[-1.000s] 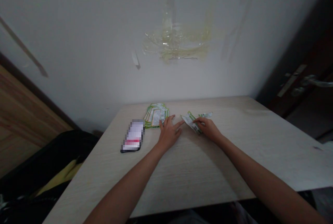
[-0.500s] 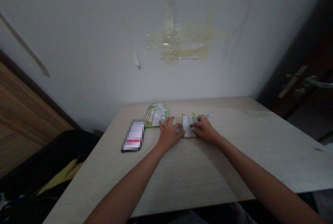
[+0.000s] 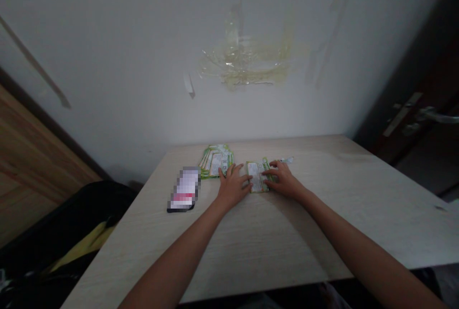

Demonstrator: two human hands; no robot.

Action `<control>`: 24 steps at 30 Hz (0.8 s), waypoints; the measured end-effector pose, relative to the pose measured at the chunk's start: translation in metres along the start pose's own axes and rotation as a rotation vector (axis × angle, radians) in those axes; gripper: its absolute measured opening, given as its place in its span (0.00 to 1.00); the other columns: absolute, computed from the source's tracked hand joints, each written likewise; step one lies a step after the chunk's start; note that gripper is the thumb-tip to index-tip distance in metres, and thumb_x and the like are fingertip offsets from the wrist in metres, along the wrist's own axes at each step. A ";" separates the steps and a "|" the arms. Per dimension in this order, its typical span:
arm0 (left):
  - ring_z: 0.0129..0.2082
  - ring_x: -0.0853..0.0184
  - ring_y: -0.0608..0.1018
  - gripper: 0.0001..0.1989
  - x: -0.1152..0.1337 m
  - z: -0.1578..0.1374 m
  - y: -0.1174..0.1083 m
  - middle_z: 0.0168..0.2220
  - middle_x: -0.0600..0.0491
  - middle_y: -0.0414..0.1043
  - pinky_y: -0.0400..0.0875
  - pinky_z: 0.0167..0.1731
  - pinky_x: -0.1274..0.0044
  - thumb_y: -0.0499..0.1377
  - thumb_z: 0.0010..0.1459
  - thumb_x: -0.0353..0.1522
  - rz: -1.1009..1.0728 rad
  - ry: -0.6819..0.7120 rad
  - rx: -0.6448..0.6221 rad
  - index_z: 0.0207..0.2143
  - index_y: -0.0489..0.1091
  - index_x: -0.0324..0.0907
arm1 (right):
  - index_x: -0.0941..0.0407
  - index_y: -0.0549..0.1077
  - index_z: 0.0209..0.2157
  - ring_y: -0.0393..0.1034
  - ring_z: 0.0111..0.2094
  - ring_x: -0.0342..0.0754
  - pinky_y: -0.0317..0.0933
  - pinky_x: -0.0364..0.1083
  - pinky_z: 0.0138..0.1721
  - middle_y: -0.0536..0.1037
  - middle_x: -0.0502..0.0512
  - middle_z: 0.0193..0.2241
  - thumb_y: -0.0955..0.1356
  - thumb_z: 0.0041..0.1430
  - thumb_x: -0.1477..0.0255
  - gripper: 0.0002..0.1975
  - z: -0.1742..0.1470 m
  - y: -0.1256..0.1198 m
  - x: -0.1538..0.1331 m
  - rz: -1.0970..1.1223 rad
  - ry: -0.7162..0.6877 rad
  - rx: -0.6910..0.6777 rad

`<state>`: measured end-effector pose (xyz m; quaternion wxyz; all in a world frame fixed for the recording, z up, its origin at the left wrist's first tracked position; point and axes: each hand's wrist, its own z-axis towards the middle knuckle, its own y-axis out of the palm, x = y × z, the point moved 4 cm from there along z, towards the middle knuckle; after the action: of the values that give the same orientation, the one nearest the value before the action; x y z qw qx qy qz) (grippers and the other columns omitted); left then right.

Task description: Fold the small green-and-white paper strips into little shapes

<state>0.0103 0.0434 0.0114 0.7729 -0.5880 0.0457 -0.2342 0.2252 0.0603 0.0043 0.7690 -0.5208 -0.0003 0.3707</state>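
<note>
A green-and-white printed packet [image 3: 257,177] lies flat on the table between my two hands. My left hand [image 3: 234,182] has its fingers spread, the fingertips at the packet's left edge. From the other side my right hand [image 3: 283,177] rests its fingertips on the packet's right part, fingers apart. Just beyond my left hand is a fanned pile of similar green-and-white packets [image 3: 217,161]. A small torn-looking scrap [image 3: 287,160] lies behind my right hand.
A phone with a blurred screen [image 3: 184,187] lies left of the pile. The pale wooden table [image 3: 272,242] meets a wall [image 3: 143,84] with old tape [image 3: 247,62] on it. Dark bags with a yellow cloth [image 3: 81,247] are at the left; a door handle [image 3: 437,115] shows at right.
The packet now lies flatter and its left edge reaches a little further left. My left fingers have spread slightly; my right hand has barely moved.
</note>
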 end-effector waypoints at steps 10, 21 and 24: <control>0.67 0.52 0.56 0.17 -0.003 -0.001 -0.013 0.63 0.53 0.65 0.35 0.63 0.41 0.59 0.60 0.45 -0.024 0.163 -0.097 0.50 0.73 0.54 | 0.52 0.79 0.46 0.63 0.54 0.56 0.57 0.60 0.59 0.75 0.58 0.49 0.65 0.48 0.85 0.26 0.004 -0.001 -0.008 0.043 -0.079 -0.089; 0.66 0.52 0.59 0.32 -0.009 -0.001 -0.014 0.60 0.49 0.68 0.33 0.64 0.45 0.59 0.54 0.55 -0.064 0.152 -0.191 0.57 0.68 0.53 | 0.53 0.80 0.44 0.70 0.51 0.55 0.62 0.57 0.57 0.80 0.57 0.46 0.64 0.44 0.85 0.26 0.005 -0.004 -0.007 0.114 -0.058 -0.086; 0.66 0.52 0.60 0.31 -0.009 -0.001 -0.014 0.60 0.49 0.68 0.34 0.64 0.45 0.59 0.54 0.54 -0.056 0.167 -0.168 0.57 0.68 0.52 | 0.52 0.80 0.44 0.70 0.51 0.55 0.62 0.57 0.57 0.79 0.57 0.46 0.65 0.45 0.84 0.25 0.004 -0.005 -0.006 0.132 -0.069 -0.086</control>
<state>-0.0021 0.0435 0.0227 0.7075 -0.6302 0.1130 -0.2991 0.2217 0.0592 0.0123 0.7192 -0.5392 -0.0084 0.4380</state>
